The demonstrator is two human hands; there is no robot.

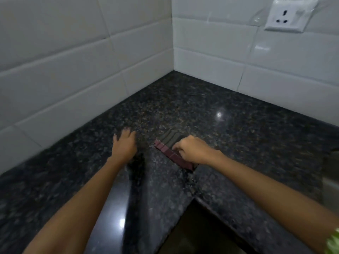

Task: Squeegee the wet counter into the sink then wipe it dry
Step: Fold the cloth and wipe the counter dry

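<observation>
Down on the dark speckled counter [229,125], both hands work in the corner where two white tiled walls [73,70] meet. The right hand [194,150] is curled around the squeegee [171,150], fingers closed over its grey handle, which points away toward the corner. The squeegee's dark red blade lies flat on the stone and runs diagonally, its near end tucked under the right wrist and its far end sticking out to the left of the knuckles. The left hand [124,143] rests palm down on the counter just beside the blade's free end, fingers spread and loose, gripping nothing and not touching the tool. A strip of bare stone separates the two hands. At the far right edge, part of a sink [331,173] shows, well apart from the squeegee. A white wall socket [289,16] sits high on the right-hand wall.
</observation>
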